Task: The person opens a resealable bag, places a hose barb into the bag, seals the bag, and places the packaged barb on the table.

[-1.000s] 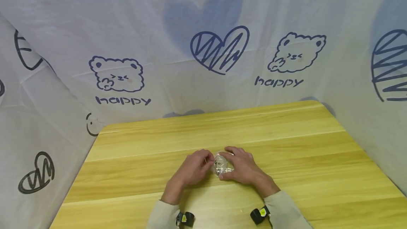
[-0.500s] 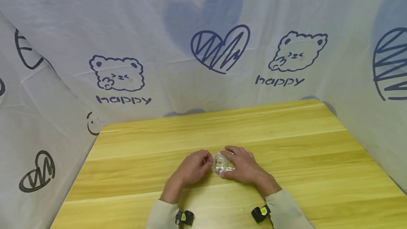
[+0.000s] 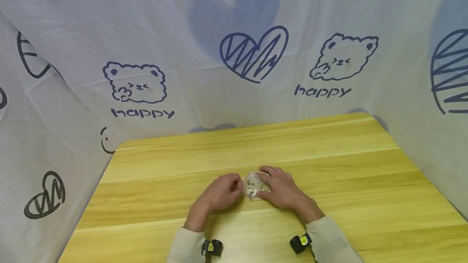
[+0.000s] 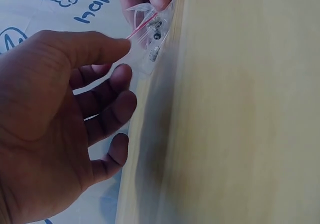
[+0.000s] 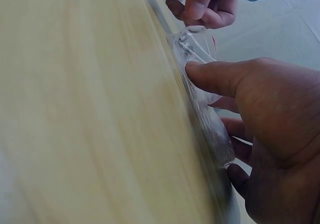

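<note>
A small clear zip-lock bag point(image 3: 252, 186) with a red seal line lies near the middle of the wooden table, with small dark metal-looking pieces inside. My left hand point(image 3: 223, 192) is at its left edge; thumb and forefinger pinch that edge, and the other fingers point(image 4: 112, 111) curl loosely. From the right, my right hand point(image 3: 281, 188) holds the bag, its thumb point(image 5: 210, 78) over the crinkled plastic point(image 5: 200, 86) and its fingers partly hidden behind it. The left forefinger's tip is hidden behind the thumb in the left wrist view.
The wooden table point(image 3: 175, 157) stretches out around both hands. Behind it and at both sides hangs a white cloth point(image 3: 197, 92) printed with bears and hearts. Black wrist straps point(image 3: 215, 248) sit by the light sleeves point(image 3: 186, 246).
The bag and left fingertips have shifted slightly left. My right thumb has slid right, so more of the bag shows. The head view has tilted down a little.
</note>
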A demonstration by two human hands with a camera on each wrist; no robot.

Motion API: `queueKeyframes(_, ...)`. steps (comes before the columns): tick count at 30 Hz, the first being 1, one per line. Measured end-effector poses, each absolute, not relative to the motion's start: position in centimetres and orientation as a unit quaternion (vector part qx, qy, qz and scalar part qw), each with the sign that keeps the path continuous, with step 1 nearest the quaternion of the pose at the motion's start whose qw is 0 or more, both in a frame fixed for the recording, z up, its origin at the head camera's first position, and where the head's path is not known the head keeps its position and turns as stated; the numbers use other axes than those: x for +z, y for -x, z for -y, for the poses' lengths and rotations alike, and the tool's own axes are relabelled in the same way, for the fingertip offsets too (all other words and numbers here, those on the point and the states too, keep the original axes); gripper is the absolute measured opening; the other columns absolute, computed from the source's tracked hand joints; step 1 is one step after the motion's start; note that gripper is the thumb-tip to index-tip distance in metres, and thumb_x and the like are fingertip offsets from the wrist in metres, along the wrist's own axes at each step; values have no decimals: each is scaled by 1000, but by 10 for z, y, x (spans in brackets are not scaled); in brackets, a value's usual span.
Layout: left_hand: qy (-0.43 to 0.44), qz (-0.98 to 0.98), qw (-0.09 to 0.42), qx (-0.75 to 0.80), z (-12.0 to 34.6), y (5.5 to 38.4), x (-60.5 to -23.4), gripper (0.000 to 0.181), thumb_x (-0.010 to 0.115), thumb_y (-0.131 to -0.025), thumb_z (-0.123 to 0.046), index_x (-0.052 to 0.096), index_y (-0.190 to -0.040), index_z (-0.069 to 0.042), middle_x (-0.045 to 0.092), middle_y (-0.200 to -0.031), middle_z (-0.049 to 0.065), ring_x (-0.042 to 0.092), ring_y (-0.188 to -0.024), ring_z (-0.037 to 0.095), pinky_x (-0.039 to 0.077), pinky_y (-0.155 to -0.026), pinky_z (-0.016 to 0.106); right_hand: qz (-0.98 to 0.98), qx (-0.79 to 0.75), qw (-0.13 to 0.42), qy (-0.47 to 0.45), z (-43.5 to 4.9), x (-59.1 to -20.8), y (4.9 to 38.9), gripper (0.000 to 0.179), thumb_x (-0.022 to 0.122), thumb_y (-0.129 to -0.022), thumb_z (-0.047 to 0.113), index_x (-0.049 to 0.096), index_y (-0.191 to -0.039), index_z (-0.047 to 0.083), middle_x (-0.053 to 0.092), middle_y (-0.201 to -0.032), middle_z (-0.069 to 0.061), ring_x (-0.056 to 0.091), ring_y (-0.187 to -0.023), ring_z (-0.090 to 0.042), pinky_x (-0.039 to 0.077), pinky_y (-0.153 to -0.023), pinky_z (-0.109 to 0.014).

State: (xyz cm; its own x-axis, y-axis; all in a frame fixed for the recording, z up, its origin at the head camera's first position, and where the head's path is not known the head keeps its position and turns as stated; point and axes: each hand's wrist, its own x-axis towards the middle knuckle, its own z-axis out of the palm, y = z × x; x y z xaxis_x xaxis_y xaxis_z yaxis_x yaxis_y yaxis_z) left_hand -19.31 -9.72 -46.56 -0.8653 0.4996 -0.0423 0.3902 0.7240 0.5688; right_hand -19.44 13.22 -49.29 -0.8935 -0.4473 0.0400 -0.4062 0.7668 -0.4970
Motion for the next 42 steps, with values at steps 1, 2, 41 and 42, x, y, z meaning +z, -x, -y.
queueKeyframes(1, -243, -924, 99, 280, 98, 193, -466, 6, 62, -90, -19, 58, -86, -20, 56, -77, -9, 51, -70, 7, 44, -66, 23, -939, -256, 41, 227, -132, -492, 194, 55, 68, -88, 39, 53, -139, 22, 42, -150, -7, 36, -139, -29, 32, -104, -53)
queueKeyframes(2, -244, -924, 102, 277, 98, 193, -466, 6, 62, -89, -18, 58, -85, -20, 56, -76, -9, 51, -69, 7, 43, -66, 23, -938, -258, 41, 227, -132, -492, 194, 55, 67, -89, 38, 53, -139, 22, 42, -150, -7, 36, -140, -30, 32, -105, -54)
queueKeyframes(41, -201, -920, 124, 313, 96, 190, -464, 36, 74, -85, -32, 47, -101, -15, 57, -82, -9, 51, -67, 6, 42, -63, 22, -933, -293, 51, 201, -133, -490, 195, 54, 60, -92, 47, 54, -139, 22, 47, -145, -5, 41, -135, -28, 32, -102, -54)
queueKeyframes(42, -197, -922, 122, 311, 97, 190, -464, 35, 74, -85, -32, 47, -101, -15, 57, -81, -8, 50, -67, 6, 42, -63, 23, -933, -293, 52, 201, -132, -489, 195, 54, 61, -92, 46, 53, -139, 22, 47, -145, -5, 41, -135, -28, 32, -102, -53)
